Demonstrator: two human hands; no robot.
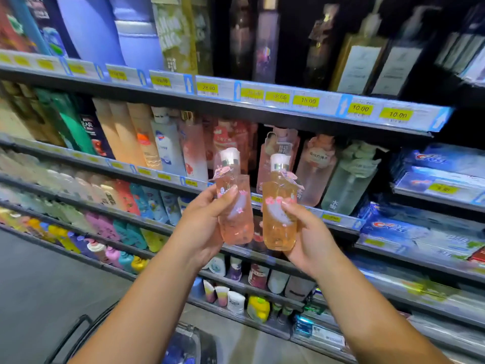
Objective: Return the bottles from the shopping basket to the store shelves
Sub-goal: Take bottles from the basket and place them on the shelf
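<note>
1. L hand (202,227): fingers and thumb clamped round a pink bottle (233,206). Bottle is upright, white cap on top.
2. R hand (312,240): clamped round an orange bottle (279,214), thumb across the front label. Upright, white cap on top.
3. Both bottles are held in the air side by side w/ a narrow gap between them, in front of the middle shelf (147,172). Neither rests on it.
4. Behind them on that shelf is a row of shelf bottles (317,169) in pink, w/ a pale green bottle (349,179) at the right end.
5. Shelf edges carry yellow price tags (397,114). Upper rail reads 28.00 and 10.00; others are blurred.
6. Far right: toothpaste boxes (393,227) stacked on the shelves.
7. Basket (194,337) sits at the bottom edge of view, between the forearms. Contents are blurred and can't be identified.
</note>
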